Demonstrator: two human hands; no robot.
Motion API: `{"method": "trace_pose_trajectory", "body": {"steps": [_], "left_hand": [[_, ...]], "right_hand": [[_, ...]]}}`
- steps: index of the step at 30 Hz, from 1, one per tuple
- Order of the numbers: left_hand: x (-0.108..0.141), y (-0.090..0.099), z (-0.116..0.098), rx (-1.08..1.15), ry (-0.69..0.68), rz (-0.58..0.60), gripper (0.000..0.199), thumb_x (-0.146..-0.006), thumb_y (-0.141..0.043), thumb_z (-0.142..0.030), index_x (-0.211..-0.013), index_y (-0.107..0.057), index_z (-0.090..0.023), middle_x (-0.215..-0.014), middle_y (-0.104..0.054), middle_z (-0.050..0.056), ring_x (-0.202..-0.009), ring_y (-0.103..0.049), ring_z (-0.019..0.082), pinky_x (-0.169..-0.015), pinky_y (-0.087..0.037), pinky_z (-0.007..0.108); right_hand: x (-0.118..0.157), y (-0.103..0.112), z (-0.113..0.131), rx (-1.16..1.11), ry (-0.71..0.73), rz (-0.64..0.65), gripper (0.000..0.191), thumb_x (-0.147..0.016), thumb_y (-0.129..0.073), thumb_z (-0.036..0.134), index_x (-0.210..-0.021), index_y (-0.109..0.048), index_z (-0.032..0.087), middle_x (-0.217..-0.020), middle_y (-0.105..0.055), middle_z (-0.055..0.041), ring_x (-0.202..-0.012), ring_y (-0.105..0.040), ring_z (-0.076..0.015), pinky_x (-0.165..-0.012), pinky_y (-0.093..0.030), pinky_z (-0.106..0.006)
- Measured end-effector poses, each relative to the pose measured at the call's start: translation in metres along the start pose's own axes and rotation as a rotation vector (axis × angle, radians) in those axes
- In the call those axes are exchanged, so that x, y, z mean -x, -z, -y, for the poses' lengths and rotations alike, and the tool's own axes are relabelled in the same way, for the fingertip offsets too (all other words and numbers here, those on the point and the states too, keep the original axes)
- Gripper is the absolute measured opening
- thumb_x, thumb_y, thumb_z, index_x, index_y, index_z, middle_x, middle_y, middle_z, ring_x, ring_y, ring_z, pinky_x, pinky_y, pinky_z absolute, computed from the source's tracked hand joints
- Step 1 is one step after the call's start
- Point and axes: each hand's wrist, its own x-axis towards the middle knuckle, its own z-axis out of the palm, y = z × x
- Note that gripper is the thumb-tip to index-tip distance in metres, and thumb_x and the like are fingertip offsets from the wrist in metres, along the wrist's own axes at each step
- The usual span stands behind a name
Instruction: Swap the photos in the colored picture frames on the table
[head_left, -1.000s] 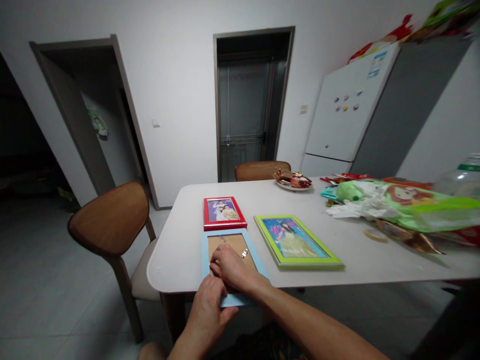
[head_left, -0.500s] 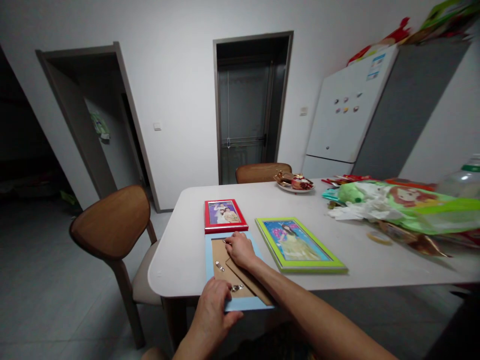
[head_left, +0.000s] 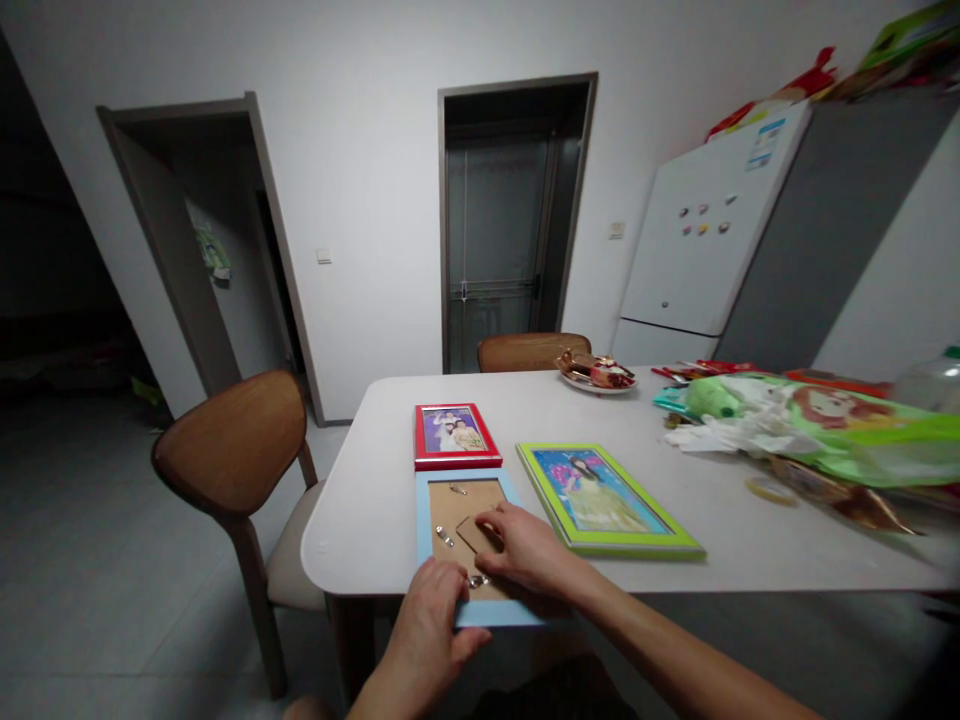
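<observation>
A light blue picture frame (head_left: 424, 510) lies face down at the table's near edge, its brown backing board (head_left: 442, 575) up. Small metal clips (head_left: 445, 537) sit on the board. My left hand (head_left: 431, 620) grips the frame's near left corner, fingers on top and thumb at the front edge. On the board, my right hand (head_left: 525, 550) closes its thumb and fingers around the brown stand (head_left: 466, 534), covering most of it. Just beyond the blue frame is a red picture frame (head_left: 457, 463), and to the right a lime green picture frame (head_left: 637, 547), both with photos up.
The white table (head_left: 360, 480) holds a plate of wrapped items (head_left: 596, 385), a tape roll (head_left: 771, 491) and a heap of plastic bags (head_left: 847, 425). A wooden chair (head_left: 232, 440) stands at the left, another chair (head_left: 532, 352) behind the table. A fridge (head_left: 682, 260) stands back right.
My right hand has moved from the far clip nearer to me, onto the stand. The far clip now shows uncovered. My left hand keeps its hold on the frame corner. The view has shifted slightly.
</observation>
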Motion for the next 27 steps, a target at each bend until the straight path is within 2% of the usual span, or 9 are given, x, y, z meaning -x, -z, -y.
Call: {"method": "trace_pose_trajectory", "body": {"steps": [3,6,9,12,14,17,21,24,27], "left_hand": [[-0.001,0.001,0.003,0.104,0.025,-0.05,0.028,-0.062,-0.063,-0.016,-0.087,-0.05,-0.019,-0.113,-0.049,0.009,-0.107,-0.043,0.024,-0.09,-0.036,0.04],[-0.008,0.004,0.011,0.231,0.139,-0.192,0.034,-0.068,-0.055,-0.02,-0.101,-0.046,-0.017,-0.123,-0.042,0.011,-0.115,-0.037,0.023,-0.095,-0.031,0.04],[-0.02,0.008,0.019,0.461,0.245,-0.283,0.038,-0.07,-0.053,-0.025,-0.104,-0.041,-0.015,-0.111,-0.052,0.013,-0.105,-0.048,0.022,-0.091,-0.036,0.04],[-0.031,0.014,0.025,0.813,0.333,-0.264,0.039,-0.072,-0.052,-0.031,-0.104,-0.036,-0.016,-0.088,-0.062,0.007,-0.081,-0.061,0.02,-0.074,-0.047,0.037],[-0.033,0.024,0.032,0.923,0.421,-0.288,0.037,-0.074,-0.051,-0.03,-0.105,-0.036,-0.017,-0.076,-0.064,0.002,-0.067,-0.063,0.018,-0.063,-0.049,0.033],[-0.027,0.045,0.051,0.866,0.549,-0.366,0.03,-0.075,-0.05,-0.024,-0.102,-0.039,-0.017,-0.067,-0.063,-0.001,-0.06,-0.063,0.016,-0.056,-0.049,0.027],[-0.017,0.075,0.086,0.751,0.649,-0.382,0.018,-0.073,-0.05,-0.015,-0.09,-0.046,-0.015,-0.062,-0.062,-0.001,-0.057,-0.062,0.015,-0.054,-0.048,0.025],[-0.015,0.087,0.104,0.638,0.689,-0.35,0.014,-0.072,-0.05,-0.012,-0.086,-0.049,-0.013,-0.064,-0.064,0.003,-0.061,-0.062,0.017,-0.058,-0.048,0.026],[-0.017,0.093,0.113,0.466,0.701,-0.355,0.023,-0.072,-0.051,-0.014,-0.095,-0.049,-0.011,-0.065,-0.064,0.004,-0.064,-0.062,0.019,-0.061,-0.047,0.03]], "right_hand": [[0.002,0.003,0.003,-0.032,-0.027,-0.025,0.031,-0.063,-0.054,0.03,-0.092,-0.06,0.021,-0.086,-0.058,-0.0051,-0.074,-0.053,-0.0153,-0.061,-0.034,-0.022],[-0.004,0.01,0.008,-0.015,-0.038,-0.075,0.026,-0.061,-0.054,0.027,-0.085,-0.061,0.018,-0.083,-0.058,-0.0058,-0.072,-0.053,-0.0151,-0.06,-0.034,-0.021],[-0.01,0.02,0.018,-0.022,0.008,-0.136,0.022,-0.063,-0.053,0.029,-0.08,-0.062,0.018,-0.084,-0.058,-0.0057,-0.074,-0.052,-0.0153,-0.063,-0.035,-0.021],[-0.011,0.027,0.032,-0.079,0.069,-0.168,0.024,-0.064,-0.054,0.03,-0.085,-0.062,0.02,-0.087,-0.058,-0.0045,-0.077,-0.052,-0.0154,-0.066,-0.035,-0.022],[-0.01,0.027,0.037,-0.132,0.106,-0.17,0.027,-0.067,-0.053,0.033,-0.09,-0.061,0.021,-0.088,-0.058,-0.0041,-0.077,-0.052,-0.015,-0.067,-0.036,-0.022],[-0.009,0.025,0.026,-0.155,0.066,-0.194,0.033,-0.073,-0.048,0.036,-0.1,-0.058,0.02,-0.091,-0.057,-0.006,-0.08,-0.053,-0.0155,-0.07,-0.037,-0.023],[-0.002,0.017,-0.013,0.022,-0.152,-0.127,0.036,-0.072,-0.047,0.03,-0.104,-0.055,0.014,-0.093,-0.057,-0.0112,-0.084,-0.054,-0.0196,-0.073,-0.036,-0.027],[0.005,0.007,-0.032,0.114,-0.229,-0.074,0.038,-0.07,-0.046,0.027,-0.104,-0.054,0.012,-0.092,-0.059,-0.0138,-0.086,-0.054,-0.0229,-0.073,-0.036,-0.029],[0.007,0.0,-0.037,0.088,-0.223,-0.081,0.042,-0.067,-0.045,0.02,-0.108,-0.05,0.01,-0.095,-0.059,-0.0149,-0.09,-0.054,-0.023,-0.075,-0.036,-0.028]]}}
